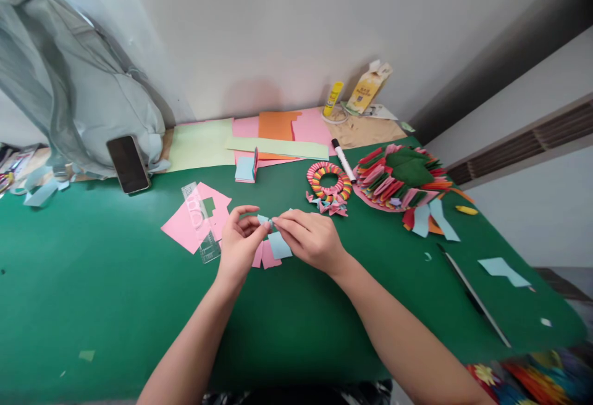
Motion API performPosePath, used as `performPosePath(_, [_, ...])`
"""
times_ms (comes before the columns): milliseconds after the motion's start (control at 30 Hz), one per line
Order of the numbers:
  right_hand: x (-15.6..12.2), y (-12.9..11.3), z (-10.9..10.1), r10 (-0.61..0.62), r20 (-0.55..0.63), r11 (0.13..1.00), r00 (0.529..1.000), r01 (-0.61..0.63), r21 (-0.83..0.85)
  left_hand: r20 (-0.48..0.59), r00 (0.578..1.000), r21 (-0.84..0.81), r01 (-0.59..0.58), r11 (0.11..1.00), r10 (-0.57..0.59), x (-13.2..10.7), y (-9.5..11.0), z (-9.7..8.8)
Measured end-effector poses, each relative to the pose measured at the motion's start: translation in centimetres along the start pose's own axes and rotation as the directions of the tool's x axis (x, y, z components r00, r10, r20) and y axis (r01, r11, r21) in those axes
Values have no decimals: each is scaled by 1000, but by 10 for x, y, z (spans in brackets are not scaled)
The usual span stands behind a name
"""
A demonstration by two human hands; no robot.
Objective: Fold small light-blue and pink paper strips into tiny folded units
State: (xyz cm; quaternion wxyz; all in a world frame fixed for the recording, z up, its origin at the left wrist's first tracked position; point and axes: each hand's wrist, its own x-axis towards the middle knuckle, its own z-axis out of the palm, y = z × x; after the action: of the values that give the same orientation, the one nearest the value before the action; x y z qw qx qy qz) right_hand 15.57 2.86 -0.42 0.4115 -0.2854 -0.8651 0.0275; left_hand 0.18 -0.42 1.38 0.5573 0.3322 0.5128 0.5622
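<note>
Both hands meet over the middle of the green table [92, 281]. My left hand [238, 244] and my right hand [308, 238] each pinch an end of a small light blue paper piece [264, 220], held just above the table. Under the hands lie a light blue paper square [279, 247] and pink paper squares [264, 257]. A clear ruler [200, 220] lies over pink paper [183, 227] just left of my left hand.
A phone [128, 163] leans on a grey backpack [78, 90] at the back left. Coloured paper sheets [273, 136], a sticky-note stack [245, 168], a marker [343, 160], a glue stick [332, 97], a folded paper ring [328, 181] and a layered paper piece [402, 176] lie behind. A long blade-like tool [472, 294] lies right.
</note>
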Motion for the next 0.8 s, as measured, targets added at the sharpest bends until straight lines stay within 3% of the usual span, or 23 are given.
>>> performPosePath(167, [2, -4, 3, 241, -32, 931, 970, -222, 290, -21, 994, 135, -101, 986, 105, -2, -1, 0])
performPosePath(233, [2, -7, 4, 277, -33, 913, 960, -253, 320, -29, 989, 185, -136, 973, 144, -3, -1, 1])
performPosePath(367, [1, -9, 4, 170, -55, 982, 984, -165, 90, -48, 988, 197, -135, 971, 147, -4, -2, 2])
performPosePath(500, [0, -10, 2, 21, -52, 988, 998, -28, -151, -66, 995, 120, -72, 990, 80, -2, -2, 2])
performPosePath(800, [-5, -4, 3, -116, 11, 975, 993, 116, -191, -82, 996, -18, 39, 999, -41, -1, 1, 0])
